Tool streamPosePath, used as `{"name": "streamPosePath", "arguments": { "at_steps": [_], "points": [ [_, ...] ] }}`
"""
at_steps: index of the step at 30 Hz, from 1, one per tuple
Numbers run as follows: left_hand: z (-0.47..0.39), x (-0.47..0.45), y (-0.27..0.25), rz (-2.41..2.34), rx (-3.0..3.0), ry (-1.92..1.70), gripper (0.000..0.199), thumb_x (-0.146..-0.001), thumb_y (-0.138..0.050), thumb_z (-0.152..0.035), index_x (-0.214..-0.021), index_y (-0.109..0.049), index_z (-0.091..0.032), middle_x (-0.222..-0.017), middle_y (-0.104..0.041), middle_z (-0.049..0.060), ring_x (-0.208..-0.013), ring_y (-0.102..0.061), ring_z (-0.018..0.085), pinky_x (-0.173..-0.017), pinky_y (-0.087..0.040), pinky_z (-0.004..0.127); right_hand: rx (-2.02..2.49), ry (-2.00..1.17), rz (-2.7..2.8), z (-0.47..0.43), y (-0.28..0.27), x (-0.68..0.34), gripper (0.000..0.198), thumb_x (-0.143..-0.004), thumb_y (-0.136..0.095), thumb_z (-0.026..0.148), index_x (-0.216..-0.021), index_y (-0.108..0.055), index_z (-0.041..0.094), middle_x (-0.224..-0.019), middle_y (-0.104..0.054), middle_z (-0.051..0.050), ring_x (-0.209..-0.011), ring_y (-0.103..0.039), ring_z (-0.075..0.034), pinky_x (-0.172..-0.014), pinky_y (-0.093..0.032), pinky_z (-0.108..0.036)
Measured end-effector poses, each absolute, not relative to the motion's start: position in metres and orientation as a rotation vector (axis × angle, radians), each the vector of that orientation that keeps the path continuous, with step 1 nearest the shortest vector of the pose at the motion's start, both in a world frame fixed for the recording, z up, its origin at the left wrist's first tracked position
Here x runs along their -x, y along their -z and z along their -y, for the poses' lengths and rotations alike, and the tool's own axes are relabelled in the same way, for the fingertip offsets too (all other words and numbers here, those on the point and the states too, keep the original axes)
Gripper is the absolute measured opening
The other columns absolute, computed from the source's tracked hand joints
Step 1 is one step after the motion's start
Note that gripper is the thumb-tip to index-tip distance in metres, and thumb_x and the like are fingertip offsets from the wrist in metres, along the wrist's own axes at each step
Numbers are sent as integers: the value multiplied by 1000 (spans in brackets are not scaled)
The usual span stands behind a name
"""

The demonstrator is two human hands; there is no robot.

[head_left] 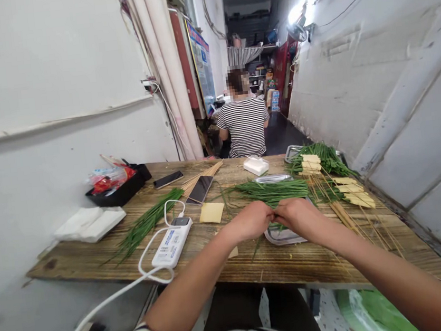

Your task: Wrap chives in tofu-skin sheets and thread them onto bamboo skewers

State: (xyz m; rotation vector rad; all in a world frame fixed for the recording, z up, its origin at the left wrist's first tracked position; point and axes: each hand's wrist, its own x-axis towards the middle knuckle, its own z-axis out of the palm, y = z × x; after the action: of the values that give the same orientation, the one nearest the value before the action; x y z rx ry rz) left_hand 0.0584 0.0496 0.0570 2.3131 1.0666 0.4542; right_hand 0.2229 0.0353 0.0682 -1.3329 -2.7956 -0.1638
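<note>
My left hand (255,219) and my right hand (296,215) meet at the fingertips over the near part of a metal tray (284,236). Both are closed in a pinch, and whatever is between the fingers is hidden or too small to make out. Long green chives (273,191) lie across the tray just beyond my hands. A flat yellow square sheet (211,212), perhaps tofu skin, rests on the wood to the left. On the right, folded yellow sheets on thin skewers (353,193) lie beside loose bamboo sticks (343,216).
A white power strip (172,243) with its cable, another chive bunch (147,224), two phones (200,189) (168,180) and bamboo skewers (209,174) occupy the table's left half. Farther out are a black box (122,192), white tissues (90,224) and a white block (256,165). A person (243,125) sits beyond.
</note>
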Motion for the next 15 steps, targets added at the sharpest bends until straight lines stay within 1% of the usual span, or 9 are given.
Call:
{"name": "streamPosePath", "arguments": {
  "at_steps": [3, 5, 6, 8, 10, 11, 13, 15],
  "points": [
    [-51, -60, -56, -1034, -2319, -450, 23, -76, -48, -8, -56, -58, -15, -53, -53, 0, -51, -41, 11, -50, -26, 22, 1324, 88, 2792, -39, -67, -228, 18, -86, -55, 18, -80, -72, 15, -73, -68, -8, -67, -61, -18, -57, -34, -26],
    [-51, -57, -56, -984, -2307, -445, 25, -81, -47, -14, -57, -58, -15, -54, -53, 0, -52, -44, 11, -51, -28, 21, 1216, -74, 2729, -42, -68, -235, 20, -86, -54, 20, -77, -72, 17, -72, -68, -7, -66, -60, -16, -57, -35, -25],
    [-51, -55, -57, -953, -2302, -463, 27, -83, -46, -17, -58, -57, -15, -55, -54, -1, -53, -45, 11, -53, -29, 21, 1166, -213, 2664, -44, -68, -238, 22, -86, -54, 22, -76, -73, 17, -70, -68, -6, -64, -59, -15, -56, -36, -24],
    [-50, -50, -60, -900, -2299, -540, 30, -87, -42, -21, -61, -57, -15, -59, -55, -1, -58, -48, 12, -57, -32, 20, 1154, -595, 2458, -47, -68, -245, 25, -85, -54, 31, -74, -72, 18, -61, -64, -2, -55, -55, -12, -51, -36, -22],
    [-50, -47, -62, -886, -2294, -629, 31, -89, -40, -23, -64, -57, -16, -63, -57, 0, -63, -51, 13, -62, -35, 20, 1217, -990, 2178, -50, -68, -248, 29, -80, -58, 42, -72, -71, 17, -52, -58, 1, -46, -48, -9, -44, -35, -21],
    [-49, -46, -62, -898, -2284, -666, 31, -90, -39, -23, -65, -57, -16, -65, -58, 0, -64, -52, 13, -64, -35, 20, 1240, -1137, 2044, -50, -68, -249, 31, -77, -61, 45, -69, -70, 16, -50, -56, 2, -43, -45, -8, -42, -35, -21],
    [-49, -44, -61, -946, -2243, -728, 32, -91, -40, -26, -66, -58, -16, -65, -59, 1, -63, -52, 13, -63, -36, 20, 1239, -1294, 1852, -51, -69, -248, 34, -68, -68, 48, -62, -67, 15, -50, -55, 2, -42, -44, -7, -40, -37, -21],
    [-49, -42, -58, -976, -2192, -787, 33, -91, -40, -27, -66, -58, -16, -63, -58, 0, -60, -52, 13, -61, -36, 20, 1217, -1333, 1753, -51, -69, -246, 35, -63, -72, 48, -58, -65, 15, -50, -55, 2, -41, -43, -7, -39, -37, -20]
  ]
}}
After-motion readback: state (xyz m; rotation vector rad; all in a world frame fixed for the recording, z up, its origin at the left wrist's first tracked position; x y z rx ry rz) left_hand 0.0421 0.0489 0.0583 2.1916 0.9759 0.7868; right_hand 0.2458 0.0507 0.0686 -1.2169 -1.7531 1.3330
